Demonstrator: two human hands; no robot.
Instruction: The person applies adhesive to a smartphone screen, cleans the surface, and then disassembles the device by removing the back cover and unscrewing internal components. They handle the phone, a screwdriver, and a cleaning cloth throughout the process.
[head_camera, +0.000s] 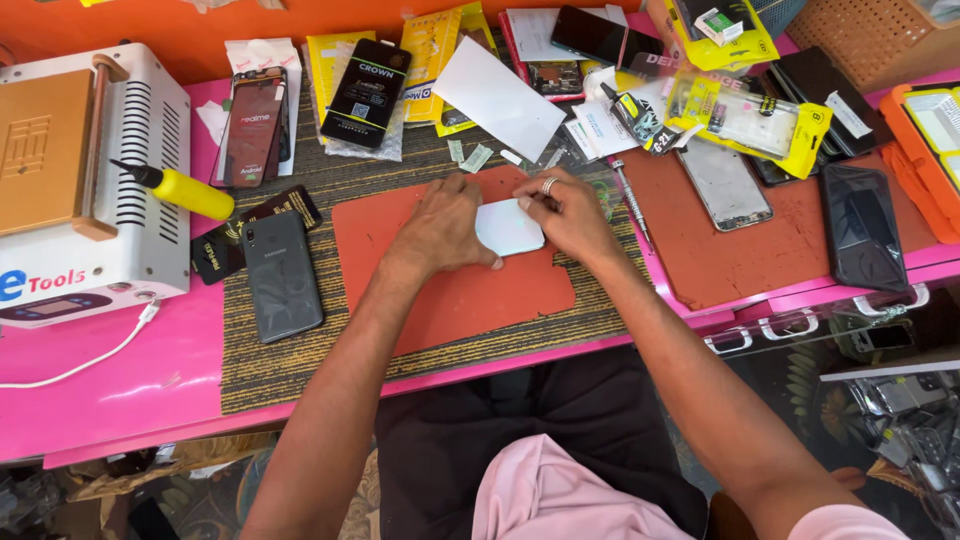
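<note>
A small white rectangular piece (508, 228) lies on an orange-red work mat (450, 300) in the middle of the bench. My left hand (445, 225) presses flat on its left side, fingers over its edge. My right hand (570, 212), wearing a ring, pinches the piece's upper right corner with thumb and fingertips. Both hands touch the piece; what lies under it is hidden.
A grey phone (281, 275) lies face down left of the mat. A yellow bottle with a black nozzle (185, 190) leans by a white machine (90, 190). A screwdriver (632, 205), a second red mat (760, 250) with phones, and several packets crowd the back and right.
</note>
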